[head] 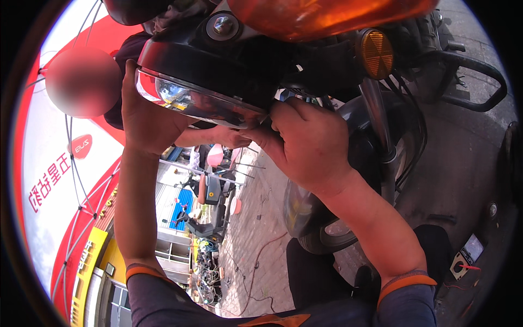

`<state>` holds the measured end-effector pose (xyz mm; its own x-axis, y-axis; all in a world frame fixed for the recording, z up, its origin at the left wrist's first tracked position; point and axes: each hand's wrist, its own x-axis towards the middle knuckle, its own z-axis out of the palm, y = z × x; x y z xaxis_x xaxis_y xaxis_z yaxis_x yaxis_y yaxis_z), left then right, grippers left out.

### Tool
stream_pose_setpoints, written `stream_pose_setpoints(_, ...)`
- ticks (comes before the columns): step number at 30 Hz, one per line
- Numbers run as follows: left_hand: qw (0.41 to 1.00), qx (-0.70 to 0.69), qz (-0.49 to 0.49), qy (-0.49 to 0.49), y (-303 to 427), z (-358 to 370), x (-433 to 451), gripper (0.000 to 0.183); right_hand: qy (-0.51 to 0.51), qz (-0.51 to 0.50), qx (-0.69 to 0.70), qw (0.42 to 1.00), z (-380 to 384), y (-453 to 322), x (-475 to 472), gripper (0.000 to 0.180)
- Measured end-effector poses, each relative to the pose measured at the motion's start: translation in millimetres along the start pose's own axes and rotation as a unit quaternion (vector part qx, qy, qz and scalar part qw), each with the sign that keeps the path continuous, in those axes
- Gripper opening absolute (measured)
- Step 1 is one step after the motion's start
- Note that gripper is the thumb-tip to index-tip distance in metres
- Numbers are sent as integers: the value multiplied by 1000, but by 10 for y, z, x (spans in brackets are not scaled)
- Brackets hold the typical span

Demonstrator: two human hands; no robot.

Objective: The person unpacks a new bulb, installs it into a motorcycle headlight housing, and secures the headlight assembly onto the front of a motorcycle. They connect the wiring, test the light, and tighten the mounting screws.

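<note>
In front of me is a motorcycle headlight point(204, 98) with a clear, shiny lens and a black housing point(196, 65). My left hand point(149, 114) clasps its left end, palm near the lens and fingers up along the side. At the right end, my right hand point(312, 139) is curled against the lens edge, thumb below it; its fingertips are partly hidden. Behind the headlight, another person's hand point(233, 137) reaches in from the left. An orange glossy body part point(327, 16) and a round amber reflector point(378, 53) sit above and to the right.
The fork tube point(374, 118), black front mudguard point(302, 204) and front tyre point(322, 241) are below my right hand. A metal crash bar point(488, 75) juts out right. A yellow multimeter point(459, 265) with a red lead lies lower right. Parked scooters point(208, 225) stand beyond, near cables point(257, 265).
</note>
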<state>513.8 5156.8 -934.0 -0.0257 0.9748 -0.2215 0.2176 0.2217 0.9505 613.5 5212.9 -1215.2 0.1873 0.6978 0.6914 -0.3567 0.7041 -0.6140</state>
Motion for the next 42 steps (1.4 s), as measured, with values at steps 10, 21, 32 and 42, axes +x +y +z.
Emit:
stream_pose_setpoints(10,997,-30,22,71,-111,51,28,92,-30,2,12,999,-53,-40,75,30)
stream_pose_setpoints(21,968,146,-60,197,-24,-55,27,122,-73,39,37,996,-67,-230,78,21)
stream_pose_setpoints(32,963,144,-69,216,-58,12,25,123,-82,107,71,988,-128,-357,117,22)
stream_pose_setpoints(42,957,186,-91,202,-28,-17,-17,125,-103,107,53,987,-155,-370,105,25)
